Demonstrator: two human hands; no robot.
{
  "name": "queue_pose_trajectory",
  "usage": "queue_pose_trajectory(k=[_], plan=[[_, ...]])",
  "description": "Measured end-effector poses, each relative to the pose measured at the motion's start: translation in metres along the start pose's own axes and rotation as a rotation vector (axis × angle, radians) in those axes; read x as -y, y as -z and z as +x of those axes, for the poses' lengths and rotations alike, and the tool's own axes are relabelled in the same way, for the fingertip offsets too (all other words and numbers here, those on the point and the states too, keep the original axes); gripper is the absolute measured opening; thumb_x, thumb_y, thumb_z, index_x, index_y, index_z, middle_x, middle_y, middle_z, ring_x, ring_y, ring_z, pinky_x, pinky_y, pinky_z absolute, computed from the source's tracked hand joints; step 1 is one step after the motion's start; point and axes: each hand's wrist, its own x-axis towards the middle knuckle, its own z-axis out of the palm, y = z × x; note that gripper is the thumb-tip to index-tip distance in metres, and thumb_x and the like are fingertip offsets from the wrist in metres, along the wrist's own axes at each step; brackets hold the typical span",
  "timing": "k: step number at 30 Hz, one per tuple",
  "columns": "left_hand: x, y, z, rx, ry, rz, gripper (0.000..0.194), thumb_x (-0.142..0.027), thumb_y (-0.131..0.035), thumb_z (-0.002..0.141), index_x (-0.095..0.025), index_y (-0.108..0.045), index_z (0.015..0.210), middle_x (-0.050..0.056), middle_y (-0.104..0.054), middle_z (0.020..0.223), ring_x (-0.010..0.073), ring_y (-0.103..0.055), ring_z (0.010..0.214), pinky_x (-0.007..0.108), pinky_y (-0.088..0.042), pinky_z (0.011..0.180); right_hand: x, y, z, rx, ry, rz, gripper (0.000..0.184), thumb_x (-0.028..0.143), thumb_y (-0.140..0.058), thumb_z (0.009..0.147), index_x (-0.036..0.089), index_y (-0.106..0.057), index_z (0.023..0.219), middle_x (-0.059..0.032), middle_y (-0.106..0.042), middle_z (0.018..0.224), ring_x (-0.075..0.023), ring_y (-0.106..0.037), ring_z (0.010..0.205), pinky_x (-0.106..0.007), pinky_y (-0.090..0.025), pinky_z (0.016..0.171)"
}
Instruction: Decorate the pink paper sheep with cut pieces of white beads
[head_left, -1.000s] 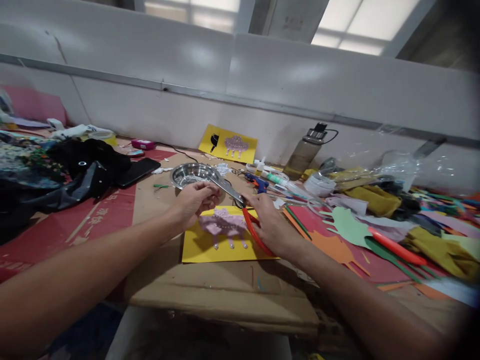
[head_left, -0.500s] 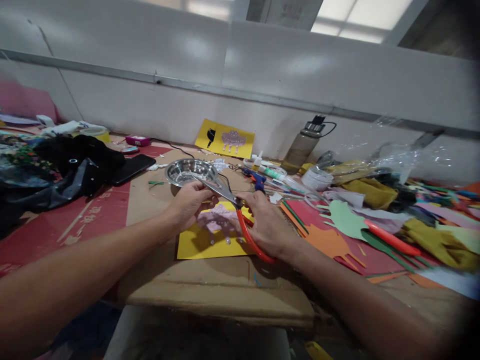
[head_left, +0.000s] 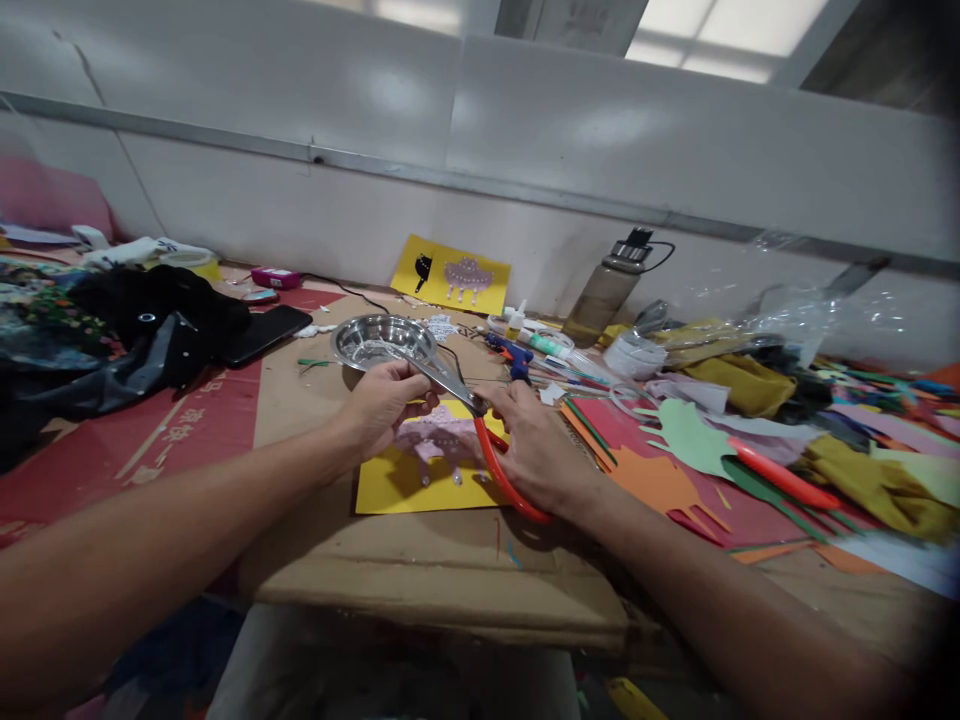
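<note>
A pair of scissors with orange handles [head_left: 517, 492] is in my right hand [head_left: 536, 445], its metal blades [head_left: 442, 378] pointing left and away from me. Close to the blades, my left hand [head_left: 386, 405] is pinched; whatever sits between its fingertips is too small to make out. Below both hands lies a yellow card [head_left: 405, 493] bearing a pink cut-out shape [head_left: 439, 440] trimmed with small beads. My hands and the scissors hide part of it. Just beyond the left hand, a steel bowl [head_left: 346, 350] holds small shiny pieces.
Against the wall leans another decorated yellow card [head_left: 480, 292]. A blue glue gun [head_left: 516, 358], a small glue bottle [head_left: 516, 322] and a water bottle [head_left: 604, 295] stand behind. Coloured sheets [head_left: 652, 485] and scraps crowd the right. A phone [head_left: 266, 335] and black cloth [head_left: 172, 310] lie left.
</note>
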Motion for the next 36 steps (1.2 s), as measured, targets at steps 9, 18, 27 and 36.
queue_pose_trajectory(k=[9,18,27,36], plan=[[0.004,0.005,0.006,0.01,-0.03,0.046,0.01,-0.005,-0.063,0.068,-0.01,-0.059,0.06,0.003,-0.061,0.062,0.006,-0.05,0.05,0.021,-0.039,0.053,-0.005,-0.002,-0.001,0.017,-0.005,0.018,0.043,0.042,-0.058,0.082,0.022,-0.056,0.12,-0.0088,-0.052,0.1,-0.0215,-0.057,0.087,-0.034,-0.048,0.078],[0.004,0.012,0.008,0.052,-0.008,0.108,0.014,-0.018,-0.07,0.068,-0.011,-0.059,0.063,0.003,-0.06,0.065,0.0067,-0.05,0.053,0.022,-0.04,0.055,-0.053,0.02,-0.014,0.043,-0.25,-0.246,0.05,0.044,-0.055,0.083,0.017,-0.054,0.125,-0.0138,-0.056,0.107,-0.0263,-0.057,0.097,-0.037,-0.047,0.084],[0.004,0.011,0.009,0.044,0.0,0.103,0.011,-0.016,-0.07,0.067,-0.012,-0.061,0.061,0.003,-0.06,0.064,0.0071,-0.05,0.053,0.023,-0.039,0.056,-0.078,0.032,-0.022,0.274,-0.243,-0.461,0.046,0.033,-0.052,0.083,0.024,-0.056,0.128,-0.0141,-0.06,0.105,-0.0295,-0.056,0.099,-0.042,-0.045,0.082],[0.005,0.012,0.01,0.043,0.001,0.116,0.012,-0.016,-0.07,0.067,-0.013,-0.062,0.059,0.004,-0.061,0.064,0.0079,-0.049,0.054,0.024,-0.037,0.054,-0.053,0.029,0.013,0.162,-0.146,-0.291,0.026,0.023,-0.046,0.088,0.018,-0.066,0.104,-0.0096,-0.065,0.102,-0.0192,-0.059,0.09,-0.03,-0.045,0.078]])
